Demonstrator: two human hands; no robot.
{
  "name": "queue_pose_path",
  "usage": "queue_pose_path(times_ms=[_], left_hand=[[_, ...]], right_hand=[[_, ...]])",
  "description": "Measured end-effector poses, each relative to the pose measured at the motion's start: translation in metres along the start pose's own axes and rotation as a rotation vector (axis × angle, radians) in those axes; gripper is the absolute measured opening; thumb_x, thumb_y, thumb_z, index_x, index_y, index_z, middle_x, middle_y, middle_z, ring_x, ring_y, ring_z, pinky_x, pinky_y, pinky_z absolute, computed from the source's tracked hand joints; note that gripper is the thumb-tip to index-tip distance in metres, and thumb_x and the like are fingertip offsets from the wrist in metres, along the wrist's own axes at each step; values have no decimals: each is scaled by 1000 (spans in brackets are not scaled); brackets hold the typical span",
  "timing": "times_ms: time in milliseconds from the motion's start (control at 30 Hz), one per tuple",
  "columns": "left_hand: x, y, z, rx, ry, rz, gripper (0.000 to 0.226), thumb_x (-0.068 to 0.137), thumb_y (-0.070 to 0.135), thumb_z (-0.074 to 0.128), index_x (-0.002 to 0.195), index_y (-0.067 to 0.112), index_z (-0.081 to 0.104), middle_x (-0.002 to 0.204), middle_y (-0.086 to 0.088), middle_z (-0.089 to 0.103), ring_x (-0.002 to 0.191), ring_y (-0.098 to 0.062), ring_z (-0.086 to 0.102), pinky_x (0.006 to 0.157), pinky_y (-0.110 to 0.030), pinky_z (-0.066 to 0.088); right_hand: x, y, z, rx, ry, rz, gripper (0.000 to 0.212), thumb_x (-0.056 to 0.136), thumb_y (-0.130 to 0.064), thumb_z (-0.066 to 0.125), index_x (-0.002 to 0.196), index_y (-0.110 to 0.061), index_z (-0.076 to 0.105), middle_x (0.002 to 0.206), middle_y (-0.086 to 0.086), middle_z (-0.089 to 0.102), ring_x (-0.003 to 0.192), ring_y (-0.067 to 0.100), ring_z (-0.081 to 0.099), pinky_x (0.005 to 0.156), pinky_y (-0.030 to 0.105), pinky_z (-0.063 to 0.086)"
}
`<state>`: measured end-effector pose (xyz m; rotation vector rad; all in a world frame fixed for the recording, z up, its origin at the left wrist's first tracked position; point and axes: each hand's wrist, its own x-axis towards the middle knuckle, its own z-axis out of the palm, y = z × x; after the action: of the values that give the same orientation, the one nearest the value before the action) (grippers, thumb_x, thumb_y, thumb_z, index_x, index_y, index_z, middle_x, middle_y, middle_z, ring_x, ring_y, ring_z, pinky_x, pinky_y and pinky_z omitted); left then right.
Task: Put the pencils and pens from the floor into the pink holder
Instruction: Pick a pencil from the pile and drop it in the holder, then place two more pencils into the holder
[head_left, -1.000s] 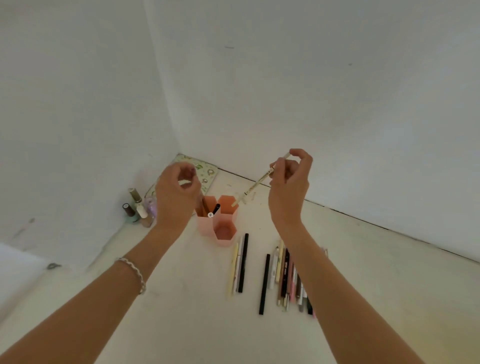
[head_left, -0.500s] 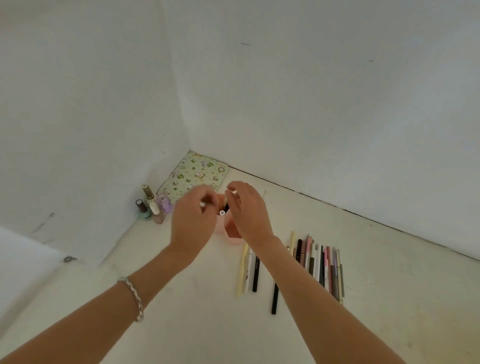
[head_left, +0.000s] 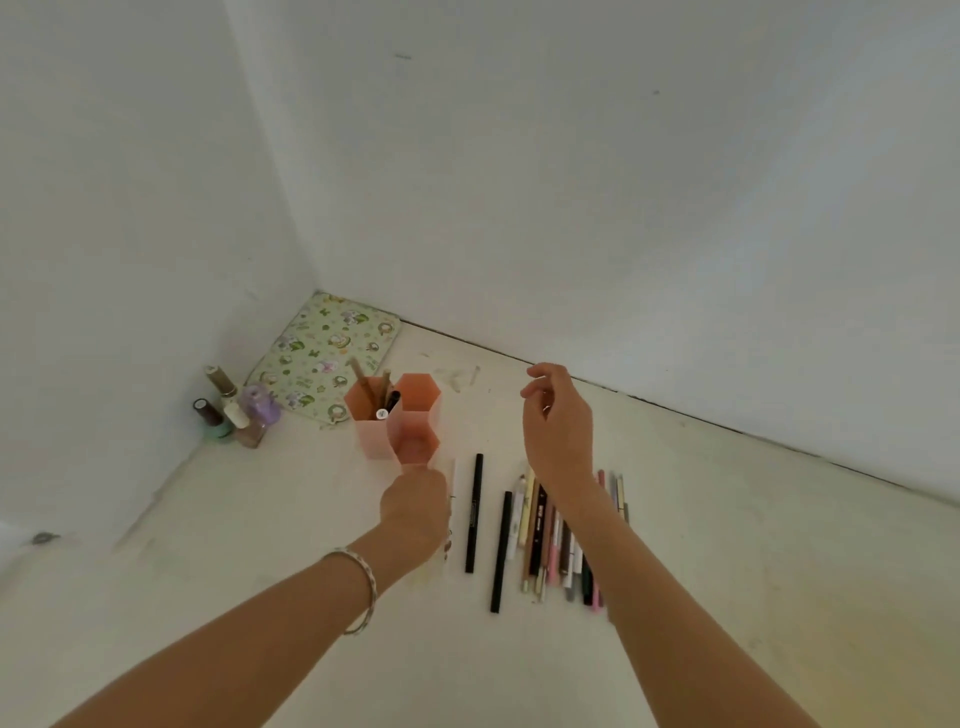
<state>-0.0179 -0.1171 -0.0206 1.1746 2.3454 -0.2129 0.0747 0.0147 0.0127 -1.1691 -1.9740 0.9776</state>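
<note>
The pink holder (head_left: 410, 441) has three hexagonal cells and stands on the floor near the room's corner. Its left cell holds several pens and pencils (head_left: 382, 397). My left hand (head_left: 415, 512) is down on the floor just in front of the holder, covering pale pencils, with a white pen (head_left: 452, 480) showing at its right edge. Its fingers are hidden. My right hand (head_left: 558, 431) hovers to the right of the holder with loosely curled fingers and nothing in it. Two black pens (head_left: 474, 512) and a row of several mixed pens (head_left: 556, 545) lie on the floor.
Several nail polish bottles (head_left: 236, 415) stand against the left wall. A green patterned pouch (head_left: 324, 358) lies in the corner behind the holder. White walls close in on the left and at the back. Bare floor stretches to the right.
The cream pencil has left my right hand, which has pulled back to the right of the holder. My left hand has dropped from the holder's rim to the pale pencils on the floor.
</note>
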Motion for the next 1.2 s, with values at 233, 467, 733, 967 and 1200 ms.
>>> queue_pose_path(times_ms=[233,467,733,967,1200], left_hand=[[7,6,-93,-525,-62,51,21,85,32,65,77,13,65,57,1,68,57,-10,69,61,-24,56],[-8,3,-157,-1163,301,193,5,84,12,65,85,7,65,74,-6,72,60,-14,72,58,-27,61],[-7,5,-136,-1238,404,154,9,86,12,65,79,19,62,75,2,69,54,-7,70,42,-11,46],[-14,-25,-154,-1207,776,217,56,88,11,66,139,25,47,81,9,63,68,-11,71,68,-30,61],[-8,-78,-147,-1090,1010,152,62,89,11,63,142,34,40,82,9,61,70,-7,67,56,-14,49]], right_hand=[[-9,18,18,-268,-223,124,23,94,-11,45,109,-18,60,75,-4,63,56,10,55,55,28,48],[-37,30,50,-695,-563,75,18,97,-20,50,110,-8,52,103,9,62,95,25,60,71,31,47],[-47,33,65,-773,-436,80,11,94,-16,48,87,-12,55,95,4,56,92,20,55,67,28,40],[-10,7,36,-242,-240,295,25,89,-24,48,67,-12,45,65,1,46,53,14,41,48,25,35],[40,-57,-4,373,29,180,19,94,-9,46,112,-15,41,77,10,64,62,17,55,57,27,46]])
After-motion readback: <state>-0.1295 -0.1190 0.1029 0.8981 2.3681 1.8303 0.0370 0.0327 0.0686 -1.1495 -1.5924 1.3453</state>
